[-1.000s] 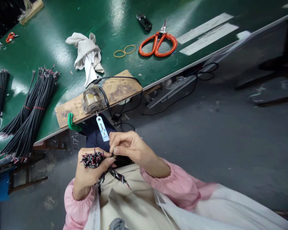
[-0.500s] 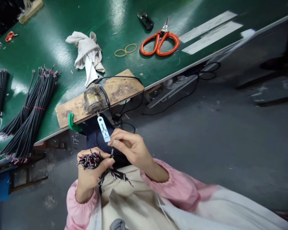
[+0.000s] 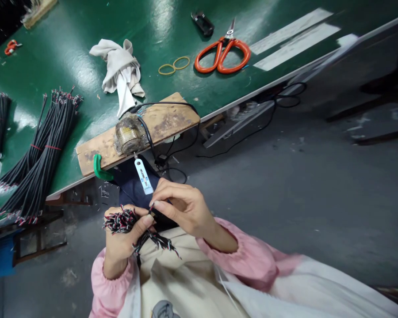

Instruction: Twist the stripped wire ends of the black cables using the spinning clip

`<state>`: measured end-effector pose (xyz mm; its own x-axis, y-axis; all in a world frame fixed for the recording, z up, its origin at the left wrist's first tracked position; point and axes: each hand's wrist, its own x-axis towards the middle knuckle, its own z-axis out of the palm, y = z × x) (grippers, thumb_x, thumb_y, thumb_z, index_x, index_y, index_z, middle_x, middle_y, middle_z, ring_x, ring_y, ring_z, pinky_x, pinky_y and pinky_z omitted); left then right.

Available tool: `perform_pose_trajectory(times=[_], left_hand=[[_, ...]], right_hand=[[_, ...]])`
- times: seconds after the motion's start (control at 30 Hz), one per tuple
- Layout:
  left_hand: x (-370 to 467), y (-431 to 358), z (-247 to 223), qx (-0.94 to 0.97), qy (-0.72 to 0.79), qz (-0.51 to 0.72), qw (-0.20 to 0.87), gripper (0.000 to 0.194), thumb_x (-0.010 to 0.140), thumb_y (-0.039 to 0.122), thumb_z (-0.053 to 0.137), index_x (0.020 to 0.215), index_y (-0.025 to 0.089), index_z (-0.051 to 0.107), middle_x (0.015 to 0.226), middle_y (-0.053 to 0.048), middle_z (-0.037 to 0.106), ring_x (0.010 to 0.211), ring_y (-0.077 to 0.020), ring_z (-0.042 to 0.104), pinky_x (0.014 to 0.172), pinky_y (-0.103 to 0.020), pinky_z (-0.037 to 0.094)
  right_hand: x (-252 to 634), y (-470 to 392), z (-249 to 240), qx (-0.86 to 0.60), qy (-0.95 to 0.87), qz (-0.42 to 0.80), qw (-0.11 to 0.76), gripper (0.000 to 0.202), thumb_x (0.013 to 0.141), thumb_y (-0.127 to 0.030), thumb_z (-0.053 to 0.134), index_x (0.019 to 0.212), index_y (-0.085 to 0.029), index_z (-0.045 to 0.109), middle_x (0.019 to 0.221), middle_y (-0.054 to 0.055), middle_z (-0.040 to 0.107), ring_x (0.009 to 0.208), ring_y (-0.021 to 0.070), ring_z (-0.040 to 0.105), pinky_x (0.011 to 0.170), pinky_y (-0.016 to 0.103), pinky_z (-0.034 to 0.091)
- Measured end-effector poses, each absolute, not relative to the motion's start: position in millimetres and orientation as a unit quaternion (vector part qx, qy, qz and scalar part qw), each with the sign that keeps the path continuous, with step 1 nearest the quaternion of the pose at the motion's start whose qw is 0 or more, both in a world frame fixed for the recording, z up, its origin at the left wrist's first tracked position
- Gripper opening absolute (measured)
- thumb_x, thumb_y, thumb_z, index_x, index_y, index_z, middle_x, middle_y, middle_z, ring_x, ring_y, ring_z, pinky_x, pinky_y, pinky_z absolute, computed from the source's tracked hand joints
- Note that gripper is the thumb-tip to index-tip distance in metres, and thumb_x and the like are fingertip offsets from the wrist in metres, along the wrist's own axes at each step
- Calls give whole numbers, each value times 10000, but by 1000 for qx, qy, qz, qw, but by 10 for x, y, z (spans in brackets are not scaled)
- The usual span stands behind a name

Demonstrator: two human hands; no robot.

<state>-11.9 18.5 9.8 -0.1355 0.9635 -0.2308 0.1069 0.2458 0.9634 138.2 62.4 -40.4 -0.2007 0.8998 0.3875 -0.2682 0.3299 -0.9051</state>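
Observation:
A bundle of black cables [image 3: 121, 221] with red and white wire ends is wrapped in my left hand [image 3: 124, 236]. One cable end stands out between its thumb and forefinger. The thumb and fingertips of my right hand [image 3: 182, 207] pinch the tip of that cable end. Just above my hands, a light blue plastic piece [image 3: 143, 176] sticks out from a small motor [image 3: 129, 134]. The motor sits on a wooden board [image 3: 172, 115], which a green clamp [image 3: 100, 168] grips at the table edge.
On the green table [image 3: 172, 26] lie tied cable bundles [image 3: 49, 154], a crumpled white cloth [image 3: 119, 66], rubber bands [image 3: 174, 66], orange-handled scissors [image 3: 222, 55], a black tool [image 3: 202, 24] and white strips [image 3: 296, 46]. A black cord [image 3: 252, 143] hangs below the table edge.
My right fingertips have moved down slightly, away from the blue piece, and have closed on the cable end. My left hand has shifted slightly left with the bundle.

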Motion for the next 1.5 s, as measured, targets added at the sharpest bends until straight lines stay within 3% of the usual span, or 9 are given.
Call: perform_pose_trajectory(times=[0.2,0.37,0.53,0.6,0.77,0.87,1.07,1.27,1.5], left_hand=[[-125,158,81,408,623,446,496,152,693,307,847,628,203,759,508,1,719,430,-171,677,463,-251,584],[-116,145,62,421,617,440,499,176,731,343,831,650,201,766,524,-9,726,464,-182,691,495,-266,586],[-116,161,61,439,626,427,482,244,769,386,800,622,198,752,489,5,672,410,-144,608,445,-250,512],[-129,188,71,442,616,417,502,274,764,410,803,601,197,743,462,10,636,375,-124,550,403,-240,461],[-125,288,89,485,571,421,511,195,645,345,893,575,208,773,525,-20,677,460,-142,598,465,-247,497],[-98,297,77,468,589,456,475,120,645,258,887,596,219,785,594,-22,716,538,-156,652,530,-248,538],[-94,236,43,454,588,515,428,136,616,153,885,618,250,790,582,21,709,524,-127,646,511,-201,522],[-130,252,-28,435,609,508,426,81,674,185,856,650,231,795,647,3,738,590,-145,681,576,-214,548],[-80,335,7,438,613,490,438,111,705,151,808,627,227,786,607,27,726,570,-123,661,589,-193,532]], right_hand=[[1389,646,-466,-255,-598,501,572,152,862,-141,658,737,-186,732,670,35,742,634,151,621,652,322,514],[1340,588,-460,-265,-530,604,533,190,889,-338,707,839,-168,775,766,72,747,665,156,646,598,297,533],[1324,572,-418,-295,-607,387,629,175,936,-232,642,794,-209,741,715,53,717,697,191,619,679,370,540],[1354,612,-410,-262,-645,360,621,200,963,-249,603,805,-219,722,736,53,707,731,200,598,716,386,527],[1394,712,-443,-148,-527,685,482,428,909,-565,633,703,-193,584,658,-9,530,629,139,482,617,298,439],[1364,776,-455,-166,-419,801,395,473,821,-613,713,725,-171,578,674,-35,473,598,99,422,560,249,355],[1222,1071,-323,-297,-389,746,451,572,697,-710,743,632,-161,596,592,-44,482,565,89,407,532,245,332],[1096,1145,-206,-247,-317,816,417,568,639,-695,794,613,-141,671,548,-35,532,484,67,418,469,223,338],[1043,1064,-265,-198,-214,866,407,562,612,-679,828,631,-129,714,583,-10,597,532,70,503,495,195,389]])
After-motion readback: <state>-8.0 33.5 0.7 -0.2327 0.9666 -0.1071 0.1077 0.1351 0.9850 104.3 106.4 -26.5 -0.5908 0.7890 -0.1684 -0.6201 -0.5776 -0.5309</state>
